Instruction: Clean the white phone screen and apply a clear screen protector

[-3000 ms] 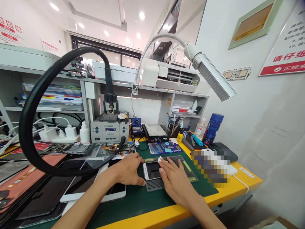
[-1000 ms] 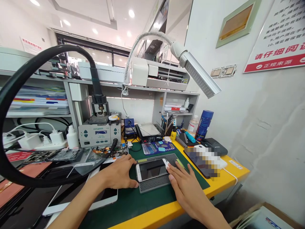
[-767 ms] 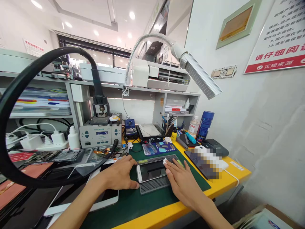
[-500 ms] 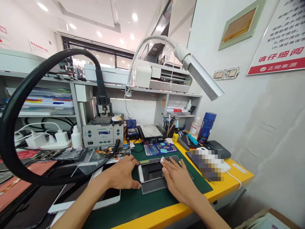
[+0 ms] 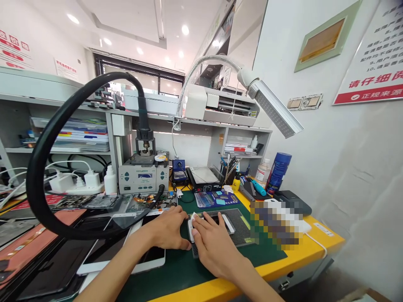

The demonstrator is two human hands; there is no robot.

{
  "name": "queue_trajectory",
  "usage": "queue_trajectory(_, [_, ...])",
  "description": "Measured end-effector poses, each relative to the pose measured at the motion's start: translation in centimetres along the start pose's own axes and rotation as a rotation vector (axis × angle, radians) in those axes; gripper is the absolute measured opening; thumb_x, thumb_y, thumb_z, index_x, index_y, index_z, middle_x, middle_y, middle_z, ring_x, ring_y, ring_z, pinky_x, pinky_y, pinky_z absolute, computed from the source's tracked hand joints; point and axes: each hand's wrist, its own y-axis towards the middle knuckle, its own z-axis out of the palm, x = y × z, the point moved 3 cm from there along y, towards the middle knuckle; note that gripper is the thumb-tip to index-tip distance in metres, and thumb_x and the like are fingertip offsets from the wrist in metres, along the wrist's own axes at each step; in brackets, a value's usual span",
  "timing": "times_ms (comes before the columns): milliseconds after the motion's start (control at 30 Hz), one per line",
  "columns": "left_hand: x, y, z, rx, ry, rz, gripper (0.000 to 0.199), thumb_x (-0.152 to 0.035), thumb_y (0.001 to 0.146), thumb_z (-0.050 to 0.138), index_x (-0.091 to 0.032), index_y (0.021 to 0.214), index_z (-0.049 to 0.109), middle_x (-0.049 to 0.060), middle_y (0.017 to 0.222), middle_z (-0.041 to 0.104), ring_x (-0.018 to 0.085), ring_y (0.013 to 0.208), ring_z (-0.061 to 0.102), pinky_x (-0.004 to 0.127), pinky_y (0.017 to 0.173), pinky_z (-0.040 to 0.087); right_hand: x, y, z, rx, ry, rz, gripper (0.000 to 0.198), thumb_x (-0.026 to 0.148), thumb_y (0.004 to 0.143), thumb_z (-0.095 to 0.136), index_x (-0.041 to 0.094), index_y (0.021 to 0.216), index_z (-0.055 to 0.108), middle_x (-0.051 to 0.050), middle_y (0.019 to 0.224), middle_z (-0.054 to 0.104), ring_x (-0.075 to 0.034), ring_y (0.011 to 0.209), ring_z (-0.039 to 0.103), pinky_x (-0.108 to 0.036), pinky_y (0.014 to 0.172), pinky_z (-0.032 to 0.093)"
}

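A white-framed smartphone (image 5: 228, 223) lies face up on a grey perforated pad (image 5: 241, 235), mostly covered by my hands. My left hand (image 5: 170, 228) curves round the phone's left end, thumb at the near corner and fingers at the far one, holding it in place. Laid nearly flat over the screen, my right hand (image 5: 212, 243) presses a small white wipe (image 5: 193, 216) under its fingertips near the phone's left end. Most of the wipe is hidden beneath those fingers.
Left of my hands lie a white tablet (image 5: 149, 264) and several dark panels. A black hose (image 5: 34, 167) arches from the hot-air station (image 5: 143, 178). Behind the green mat (image 5: 185, 279) stand a flat heating plate (image 5: 204, 178) and a tool holder (image 5: 228, 170). A blue can (image 5: 278, 172) stands right.
My right hand has slid left along the phone with the wipe, uncovering the screen's right end. My left hand stays at the phone's left end. The whole view has shifted slightly.
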Motion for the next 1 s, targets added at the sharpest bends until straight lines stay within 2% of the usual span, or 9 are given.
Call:
queue_trajectory(133, [-0.3,-0.1,-0.3,-0.002,0.016,0.016,0.057,-0.055,0.062,0.07,-0.02,0.107,0.063,0.009,0.105,0.058,0.031,0.102,0.057,0.04,0.089,0.048,0.8,0.6,0.3,0.012,0.026,-0.031,0.051,0.039,0.104,0.019,0.023,0.145,0.045,-0.002,0.15,0.044,-0.032,0.142,0.03,-0.067,0.115,0.003])
queue_trajectory(300, [-0.4,0.0,-0.3,-0.011,0.025,0.031,0.052,-0.052,0.064,0.068,-0.02,0.104,0.063,0.009,0.104,0.059,0.03,0.1,0.057,0.038,0.088,0.048,0.8,0.2,0.5,0.027,0.055,-0.034,0.053,0.041,0.104,0.017,0.024,0.146,0.044,-0.001,0.15,0.044,-0.031,0.143,0.028,-0.067,0.115,-0.001])
queue_trajectory(633, [-0.2,-0.2,-0.2,0.02,0.005,-0.014,0.075,-0.051,0.063,0.069,-0.016,0.128,0.058,0.013,0.118,0.058,0.034,0.115,0.053,0.042,0.1,0.044,1.8,-2.7,0.1,0.049,0.073,-0.014,0.051,0.041,0.104,0.019,0.026,0.147,0.043,0.001,0.153,0.038,-0.031,0.146,0.021,-0.069,0.113,-0.006])
queue_trajectory(833, [-0.4,-0.2,-0.4,0.016,-0.022,-0.031,0.073,-0.051,0.064,0.07,-0.017,0.127,0.058,0.012,0.12,0.057,0.034,0.115,0.053,0.043,0.1,0.044,1.9,-3.7,0.3,0.079,0.07,-0.021,0.052,0.041,0.103,0.022,0.026,0.148,0.041,0.001,0.155,0.032,-0.036,0.146,0.018,-0.07,0.113,-0.005])
queue_trajectory(1000, [-0.7,-0.3,-0.7,0.029,-0.033,-0.045,0.073,-0.057,0.063,0.071,-0.018,0.124,0.06,0.013,0.12,0.057,0.035,0.116,0.053,0.044,0.099,0.044,0.8,-4.5,0.1,0.043,0.037,0.004,0.05,0.041,0.103,0.025,0.027,0.148,0.041,0.001,0.155,0.033,-0.038,0.145,0.019,-0.071,0.112,-0.004])
